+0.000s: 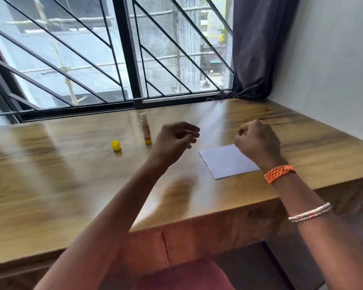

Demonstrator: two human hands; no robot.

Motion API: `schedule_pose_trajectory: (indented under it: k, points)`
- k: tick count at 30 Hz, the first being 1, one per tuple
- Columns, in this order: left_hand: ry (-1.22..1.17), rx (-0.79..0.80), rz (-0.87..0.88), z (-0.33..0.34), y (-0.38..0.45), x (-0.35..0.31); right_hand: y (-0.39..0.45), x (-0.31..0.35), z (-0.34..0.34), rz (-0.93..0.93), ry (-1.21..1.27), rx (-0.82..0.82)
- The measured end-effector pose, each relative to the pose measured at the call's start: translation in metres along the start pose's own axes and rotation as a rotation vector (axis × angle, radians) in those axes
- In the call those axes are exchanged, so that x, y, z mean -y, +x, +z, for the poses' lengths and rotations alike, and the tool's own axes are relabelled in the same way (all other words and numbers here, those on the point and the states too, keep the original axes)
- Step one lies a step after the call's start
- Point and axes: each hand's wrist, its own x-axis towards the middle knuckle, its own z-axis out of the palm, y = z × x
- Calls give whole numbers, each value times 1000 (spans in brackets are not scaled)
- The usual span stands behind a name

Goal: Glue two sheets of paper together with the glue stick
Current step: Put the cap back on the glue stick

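Neither grip holds anything: left hand [174,139] hangs above the desk [71,185] with fingers loosely curled and apart, nothing between them; right hand [257,141] is curled into a loose fist over the far corner of the paper [228,161], and nothing is seen clamped in it, though whether its knuckles touch the sheet can't be told. Frame is motion-blurred, so finger detail is soft. Near first: both forearms reach in from the bottom edge, right wrist wearing an orange woven band [279,173] and, lower on the arm, thin beaded bangles [310,212]. Paper lies flat on the desk near its right front edge, under and just in front of the right hand; it reads as one white rectangle, so either two sheets are stacked flush or only one shows, can't tell which. Flat with aligned edges fits a pressed-together stack, likely why both hands are free. Farther and to the left, glue stick [145,130] stands upright, uncapped, pale tip up, parked out of the way of the paper. Its yellow cap [116,145] sits on the desk just left of it, apart, not touching. Judgement: gluing looks near done, recapping probably remains. Beyond is a barred window [126,49], with a dark curtain [258,47] at right.
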Motion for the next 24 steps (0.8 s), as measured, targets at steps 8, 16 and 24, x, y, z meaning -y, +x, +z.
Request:
schedule_pose_trajectory:
  k: [8, 16, 24]
  points:
    - [251, -357, -260, -70, 22, 52, 34, 120, 77, -106, 365, 372]
    - [414, -256, -344, -80, 48, 76, 39, 130, 128, -130, 376, 486]
    - [301, -285, -220, -88, 51, 91, 36, 130, 143, -365, 404, 501]
